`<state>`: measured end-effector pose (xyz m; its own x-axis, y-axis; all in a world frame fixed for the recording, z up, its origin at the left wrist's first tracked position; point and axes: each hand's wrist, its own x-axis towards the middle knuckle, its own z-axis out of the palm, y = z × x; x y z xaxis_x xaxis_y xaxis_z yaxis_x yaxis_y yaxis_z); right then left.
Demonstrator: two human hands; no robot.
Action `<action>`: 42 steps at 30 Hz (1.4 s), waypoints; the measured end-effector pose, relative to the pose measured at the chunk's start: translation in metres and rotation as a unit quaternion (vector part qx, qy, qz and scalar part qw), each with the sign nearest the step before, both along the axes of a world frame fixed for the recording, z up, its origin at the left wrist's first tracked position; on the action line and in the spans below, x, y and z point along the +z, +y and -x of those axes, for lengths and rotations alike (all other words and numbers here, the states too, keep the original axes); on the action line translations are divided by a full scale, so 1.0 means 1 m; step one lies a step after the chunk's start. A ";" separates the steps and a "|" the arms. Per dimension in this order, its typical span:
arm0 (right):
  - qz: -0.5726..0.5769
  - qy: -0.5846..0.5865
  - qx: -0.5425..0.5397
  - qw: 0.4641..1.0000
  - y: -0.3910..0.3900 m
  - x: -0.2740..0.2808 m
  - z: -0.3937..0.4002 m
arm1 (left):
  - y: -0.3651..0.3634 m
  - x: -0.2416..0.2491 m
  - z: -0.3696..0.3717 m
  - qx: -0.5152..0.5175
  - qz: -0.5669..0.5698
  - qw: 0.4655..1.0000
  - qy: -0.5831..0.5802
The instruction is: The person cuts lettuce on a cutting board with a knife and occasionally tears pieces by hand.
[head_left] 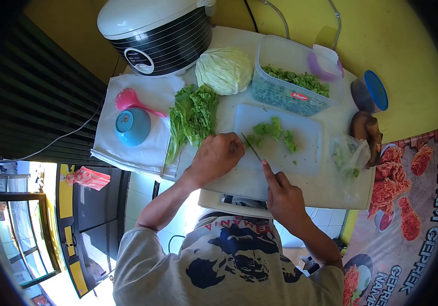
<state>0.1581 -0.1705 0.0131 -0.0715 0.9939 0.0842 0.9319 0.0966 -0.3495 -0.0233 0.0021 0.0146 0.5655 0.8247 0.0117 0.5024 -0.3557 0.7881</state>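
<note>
Far left, an upturned round blue bowl point(133, 127) on white cloth; next, leafy green lettuce point(193, 115) on the bench point(331, 188). The left hand point(218, 155) has its grip curled together, contents hidden, by the thin metal knife point(252, 147)! Torn green leaf pieces point(276, 128) lie on the translucent white cutting board point(308, 145). The right hand's point(286, 197) grip is clamped on the knife, below a clear plastic tub point(280, 97) of chopped greens.

Daylight glares below; the fisheye view curves toward black edges.
</note>
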 end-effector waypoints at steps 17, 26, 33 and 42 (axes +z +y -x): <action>-0.060 0.106 -0.120 0.985 -0.007 0.005 -0.013 | 0.010 -0.004 -0.027 -0.044 -0.155 0.987 -0.023; -0.060 0.131 -0.123 0.982 -0.014 0.003 -0.027 | 0.019 -0.012 -0.040 -0.061 -0.173 0.982 -0.033; -0.044 0.177 -0.082 0.980 -0.017 0.007 -0.033 | 0.014 -0.003 -0.035 -0.049 -0.142 0.988 -0.047; -0.032 0.147 -0.041 0.988 -0.017 0.000 -0.048 | 0.005 0.006 -0.028 0.018 -0.158 0.987 0.008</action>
